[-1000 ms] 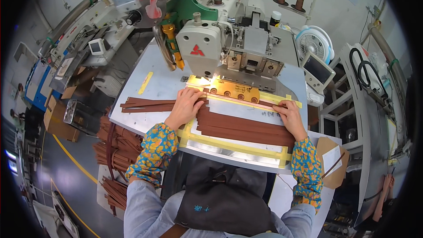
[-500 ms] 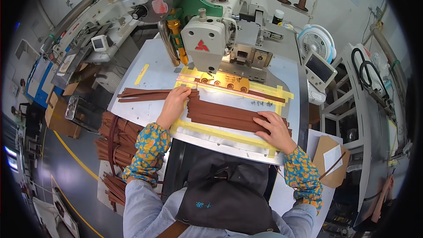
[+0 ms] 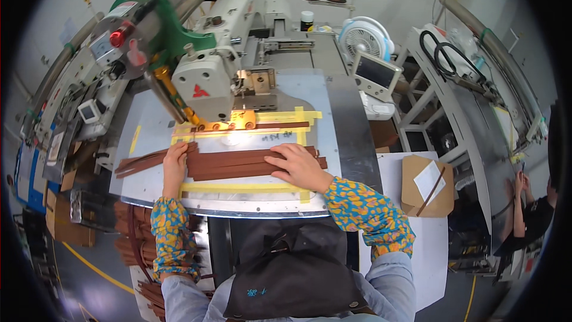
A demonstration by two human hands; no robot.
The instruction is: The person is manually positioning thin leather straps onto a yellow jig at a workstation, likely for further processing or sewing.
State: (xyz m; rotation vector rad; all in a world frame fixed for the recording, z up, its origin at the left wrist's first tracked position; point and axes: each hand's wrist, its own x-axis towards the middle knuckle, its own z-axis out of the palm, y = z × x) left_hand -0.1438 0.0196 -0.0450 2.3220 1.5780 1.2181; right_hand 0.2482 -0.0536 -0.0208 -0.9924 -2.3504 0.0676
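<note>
Brown strips [image 3: 250, 164]: stacked before sewing machine [image 3: 205, 86]; left hand [image 3: 174, 164] and right hand [image 3: 300, 166] press flat, open-palmed, aligning; feeding needs straight edges.

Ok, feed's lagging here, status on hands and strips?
Left hand, right hand flat on brown strips. Strips inside yellow tape frame. Sewing head behind, clear.

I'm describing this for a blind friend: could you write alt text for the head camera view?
Seen from above, a person's left hand and right hand press flat on a stack of brown leather strips lying on a metal sewing table marked with yellow tape, in front of a white industrial sewing machine.
</note>
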